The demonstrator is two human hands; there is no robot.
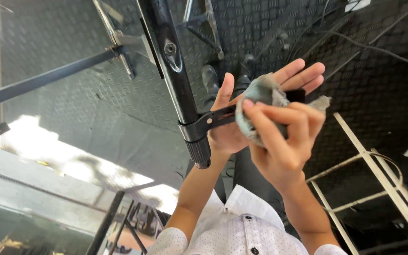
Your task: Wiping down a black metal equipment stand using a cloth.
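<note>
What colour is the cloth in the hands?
Grey with a bluish-green tint, the cloth shows best in the head view.

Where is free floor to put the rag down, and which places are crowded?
The patterned floor is bare between the slanted black rod and the black pole. The white frame and cables crowd the right. The left hand and right hand with the rag fill the middle.
</note>
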